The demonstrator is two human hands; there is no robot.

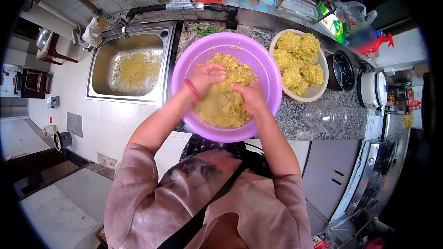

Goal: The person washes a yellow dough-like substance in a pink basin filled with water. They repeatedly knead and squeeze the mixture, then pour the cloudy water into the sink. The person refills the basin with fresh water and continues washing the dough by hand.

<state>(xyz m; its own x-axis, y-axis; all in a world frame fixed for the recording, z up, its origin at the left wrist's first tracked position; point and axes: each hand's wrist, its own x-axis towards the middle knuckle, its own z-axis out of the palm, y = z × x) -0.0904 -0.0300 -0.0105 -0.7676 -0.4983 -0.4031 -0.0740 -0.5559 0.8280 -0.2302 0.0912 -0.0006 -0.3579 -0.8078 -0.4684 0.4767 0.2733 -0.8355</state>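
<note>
A wide purple basin (272, 78) sits on the counter in front of me, holding shredded yellow food (230, 110) in cloudy yellowish liquid. Both my hands are inside it. My left hand (210, 76), with a red band at the wrist, curls its fingers and thumb round some of the shreds. Close beside it, my right hand (250, 96) grips the shreds, its thumb on top and its other fingers partly buried. Right of the basin, a cream bowl (324, 80) holds several squeezed clumps of the same yellow food (299, 60).
A steel sink (127, 96) with yellow scraps is on the left. Green peppers (209, 31) lie behind the basin. To the right are a clear glass jar (325, 116), a black pot (341, 70) and a white rice cooker (372, 89). A black pipe (184, 7) runs along the back.
</note>
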